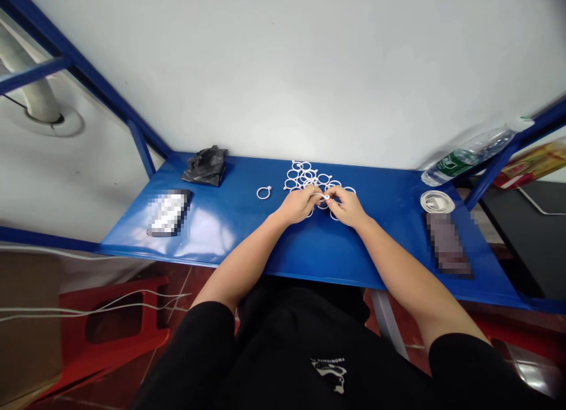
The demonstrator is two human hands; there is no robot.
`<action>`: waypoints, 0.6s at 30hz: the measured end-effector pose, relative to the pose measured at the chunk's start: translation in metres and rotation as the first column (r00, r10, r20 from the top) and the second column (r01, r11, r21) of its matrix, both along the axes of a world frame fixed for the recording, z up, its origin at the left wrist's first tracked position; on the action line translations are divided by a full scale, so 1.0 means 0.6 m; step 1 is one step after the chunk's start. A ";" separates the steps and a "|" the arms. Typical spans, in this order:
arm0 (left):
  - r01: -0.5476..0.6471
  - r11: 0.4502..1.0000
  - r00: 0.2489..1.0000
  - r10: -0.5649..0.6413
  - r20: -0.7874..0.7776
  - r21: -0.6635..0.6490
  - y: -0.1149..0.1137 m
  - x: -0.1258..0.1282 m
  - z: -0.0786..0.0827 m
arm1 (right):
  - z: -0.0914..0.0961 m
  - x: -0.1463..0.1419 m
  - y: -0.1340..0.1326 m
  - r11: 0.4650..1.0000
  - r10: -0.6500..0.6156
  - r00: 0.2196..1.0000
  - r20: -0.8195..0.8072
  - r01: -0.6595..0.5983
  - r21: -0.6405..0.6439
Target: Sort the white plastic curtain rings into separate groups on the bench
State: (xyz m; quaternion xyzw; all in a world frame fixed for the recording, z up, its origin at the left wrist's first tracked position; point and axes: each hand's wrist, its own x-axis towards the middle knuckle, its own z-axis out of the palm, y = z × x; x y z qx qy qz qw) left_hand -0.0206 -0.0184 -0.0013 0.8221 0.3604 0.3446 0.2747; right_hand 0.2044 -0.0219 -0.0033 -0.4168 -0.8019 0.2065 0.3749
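Observation:
My left hand and my right hand meet over the middle of a blue table. Both pinch the same small white plastic ring between their fingertips. Just beyond the hands lies a pile of several white rings, spread flat near the wall. One more white ring lies alone to the left of the pile, apart from my left hand.
A crumpled black bag lies at the back left, a phone in front of it. At the right are a coiled white cable, a blurred dark object and a lying water bottle. A red stool stands lower left.

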 end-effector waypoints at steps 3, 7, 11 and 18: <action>0.000 1.000 1.000 0.000 0.009 0.002 -0.002 0.002 0.000 | -0.002 0.001 0.000 1.000 0.002 1.000 -0.001 -0.002 0.002; 0.009 1.000 1.000 -0.008 0.019 -0.014 -0.004 0.003 0.002 | -0.005 0.004 0.002 1.000 0.028 1.000 -0.007 -0.028 0.007; 0.019 0.999 1.000 -0.019 -0.001 -0.034 -0.004 0.003 0.004 | -0.009 0.004 0.005 0.999 0.032 0.999 0.007 -0.032 0.014; -0.014 1.000 0.999 0.014 -0.038 -0.006 -0.007 0.006 0.005 | -0.004 0.002 0.000 1.000 0.007 0.999 -0.038 -0.006 0.023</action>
